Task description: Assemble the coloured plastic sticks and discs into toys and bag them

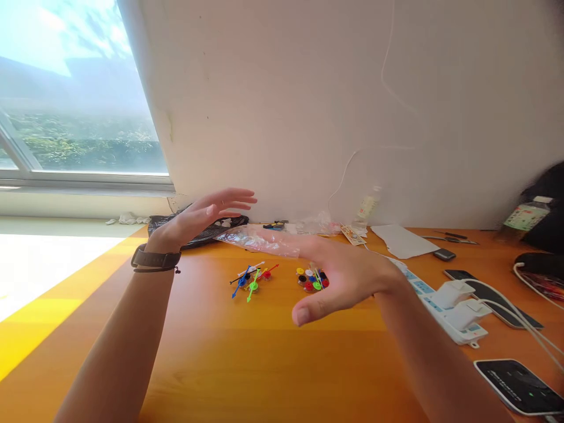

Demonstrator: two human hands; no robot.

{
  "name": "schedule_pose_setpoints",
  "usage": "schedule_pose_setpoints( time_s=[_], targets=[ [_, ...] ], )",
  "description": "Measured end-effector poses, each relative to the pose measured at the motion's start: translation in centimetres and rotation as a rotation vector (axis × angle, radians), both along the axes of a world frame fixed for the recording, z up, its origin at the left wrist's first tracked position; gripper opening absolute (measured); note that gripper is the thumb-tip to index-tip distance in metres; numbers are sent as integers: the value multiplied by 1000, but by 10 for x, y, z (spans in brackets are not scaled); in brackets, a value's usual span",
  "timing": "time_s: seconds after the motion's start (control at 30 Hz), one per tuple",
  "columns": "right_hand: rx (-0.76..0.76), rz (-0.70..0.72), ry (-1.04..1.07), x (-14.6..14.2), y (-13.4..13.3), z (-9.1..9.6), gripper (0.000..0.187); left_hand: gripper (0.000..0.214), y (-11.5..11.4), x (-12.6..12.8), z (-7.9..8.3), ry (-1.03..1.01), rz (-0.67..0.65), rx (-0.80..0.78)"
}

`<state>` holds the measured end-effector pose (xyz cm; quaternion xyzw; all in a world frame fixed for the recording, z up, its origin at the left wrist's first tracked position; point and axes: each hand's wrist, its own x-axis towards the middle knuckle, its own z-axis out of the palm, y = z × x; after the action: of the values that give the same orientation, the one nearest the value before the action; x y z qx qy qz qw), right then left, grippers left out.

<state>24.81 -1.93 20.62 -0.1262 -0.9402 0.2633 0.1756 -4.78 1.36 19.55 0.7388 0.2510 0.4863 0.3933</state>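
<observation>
My left hand (205, 217) is raised over the back left of the table, fingers stretched out and holding nothing. A dark watch (156, 258) is on that wrist. My right hand (339, 273) hovers with thumb and fingers spread, also holding nothing. Between the hands lies a small group of colored arrow spinners (252, 281), in blue, green, red, white and black. A cluster of small round plastic pieces (308, 279) in yellow, red, black, blue and green lies beside my right hand, which partly hides it. Behind them is a clear plastic bag (268, 242).
A black plastic bag (194, 238) lies at the back left. On the right are a power strip (471, 338) with white chargers (462, 311) and cables, a phone (524, 314), a dark-screened device (520, 385), white paper (403, 241) and a bottle (526, 216). Another bottle (369, 205) stands by the wall.
</observation>
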Motion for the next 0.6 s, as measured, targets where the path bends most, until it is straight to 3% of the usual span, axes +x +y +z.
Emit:
schedule_pose_setpoints(
  time_s=[0.1,0.27,0.4,0.6],
  targets=[
    [-41,46,-97,3,-15,10,93,73,-12,0,5,296,-170,-42],
    [-66,-11,-103,6,-26,10,89,103,-5,21,0,657,-341,51],
    [-61,-75,-160,9,-24,4,91,116,-4,33,-5,767,-420,51],
    [-42,-88,-145,8,-26,3,89,110,-7,34,-6,816,-407,118]
  ],
)
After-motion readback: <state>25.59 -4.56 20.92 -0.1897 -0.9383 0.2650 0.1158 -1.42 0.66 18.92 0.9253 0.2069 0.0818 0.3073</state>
